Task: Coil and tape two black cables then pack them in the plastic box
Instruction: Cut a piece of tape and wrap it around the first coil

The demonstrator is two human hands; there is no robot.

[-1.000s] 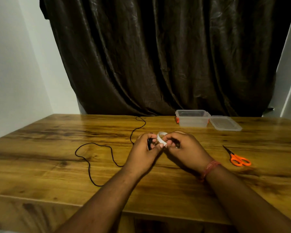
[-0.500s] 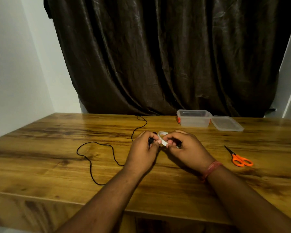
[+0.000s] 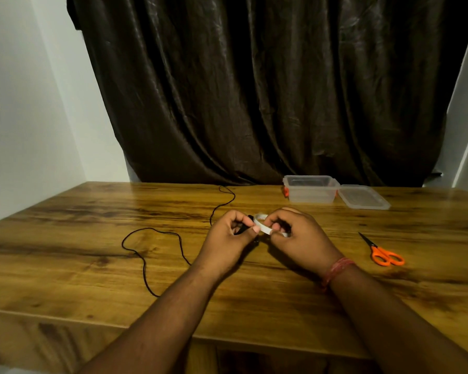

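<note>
Thin black cable (image 3: pixel 157 247) loose on grained wood table (image 3: pixel 65 238); white tape ring (image 3: pixel 262 225) pinched.

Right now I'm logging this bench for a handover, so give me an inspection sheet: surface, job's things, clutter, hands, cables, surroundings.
Surface: wooden table, glossy, grain marked.
Job's things: white tape roll held between both hands; plastic box open at the far edge, its lid lying beside it on the right; scissors lying to the right.
Clutter: nothing seen.
Hands: left hand pinches the tape and a dark cable bundle; right hand grips the tape roll.
Cables: one black cable trails loose across the table; the second is mostly hidden in the left hand.
Surroundings: dark curtain behind, white walls either side.
</note>
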